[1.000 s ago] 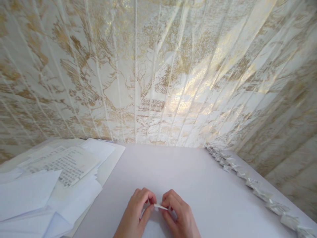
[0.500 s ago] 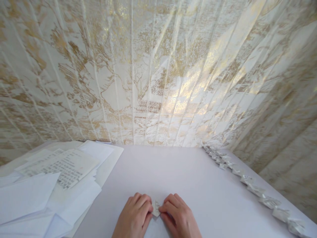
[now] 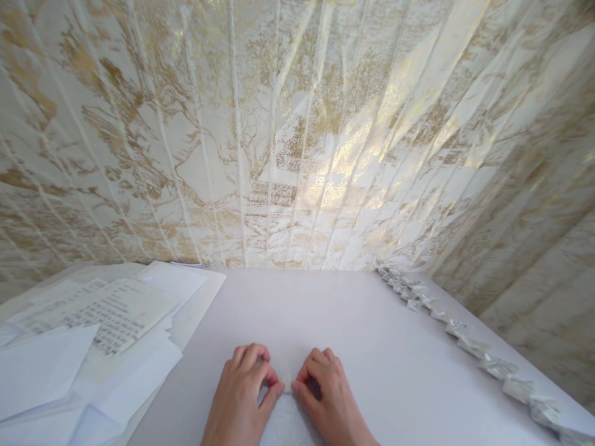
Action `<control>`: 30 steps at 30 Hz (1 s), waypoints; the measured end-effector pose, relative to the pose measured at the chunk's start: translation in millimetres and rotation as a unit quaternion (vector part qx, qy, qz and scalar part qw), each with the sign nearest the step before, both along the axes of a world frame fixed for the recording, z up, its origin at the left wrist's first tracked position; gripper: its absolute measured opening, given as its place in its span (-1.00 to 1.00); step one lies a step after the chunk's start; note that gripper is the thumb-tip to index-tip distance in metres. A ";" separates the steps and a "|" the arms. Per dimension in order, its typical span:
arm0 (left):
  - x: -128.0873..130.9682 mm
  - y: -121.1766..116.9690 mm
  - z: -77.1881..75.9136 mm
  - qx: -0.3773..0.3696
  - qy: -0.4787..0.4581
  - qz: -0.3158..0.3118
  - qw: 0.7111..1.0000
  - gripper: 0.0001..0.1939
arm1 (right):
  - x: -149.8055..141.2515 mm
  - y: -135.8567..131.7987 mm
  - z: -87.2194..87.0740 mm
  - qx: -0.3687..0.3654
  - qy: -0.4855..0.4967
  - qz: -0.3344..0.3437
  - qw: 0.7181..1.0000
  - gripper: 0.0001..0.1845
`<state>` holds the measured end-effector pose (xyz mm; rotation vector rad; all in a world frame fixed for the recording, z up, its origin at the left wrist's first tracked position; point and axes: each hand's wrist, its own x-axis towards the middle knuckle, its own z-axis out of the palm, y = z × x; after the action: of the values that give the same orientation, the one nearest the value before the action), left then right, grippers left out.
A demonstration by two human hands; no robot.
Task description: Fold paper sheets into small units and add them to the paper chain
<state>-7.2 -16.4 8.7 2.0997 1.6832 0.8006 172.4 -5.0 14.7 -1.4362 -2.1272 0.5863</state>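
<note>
A small piece of folded paper (image 3: 287,383) lies between my two hands at the front middle of the table. My left hand (image 3: 244,387) pinches its left side between thumb and forefinger. On the opposite side, the thumb and fingertips of my right hand (image 3: 328,390) grip the paper's right edge. The fingers of both hands are curled. Whatever print the paper carries is too blurred to read now, and its ends are partly covered by my fingertips. Beneath it, a pale greyish area shows between my wrists.
Loose white sheets (image 3: 41,365) and a page with handwritten lines (image 3: 116,310) overlap in a pile at the left. Several small folded paper pieces (image 3: 497,367) form a row along the table's right edge. Patterned gold and white wall covering (image 3: 288,155) rises behind the table (image 3: 297,310).
Both hands have lifted slightly and changed grip, with thumbs and forefingers now bowed apart into rings. The paper is tilted so less of its face shows. The whole view has shifted slightly.
</note>
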 end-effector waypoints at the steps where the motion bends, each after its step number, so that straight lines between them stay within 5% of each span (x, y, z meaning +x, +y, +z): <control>1: 0.7 0.2 -0.2 -0.005 0.000 0.002 1.000 -0.90 | -0.7 -0.2 -0.7 0.006 -0.005 0.001 1.000 -0.79; 30: 5.0 0.5 -4.2 -0.020 0.023 0.014 0.999 -0.86 | -9.4 -0.2 3.8 -0.003 0.017 0.010 1.000 -0.77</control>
<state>-2.2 -15.9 4.4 2.0885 1.7411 0.7259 162.9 -5.2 18.5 -1.4008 -2.1174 0.6189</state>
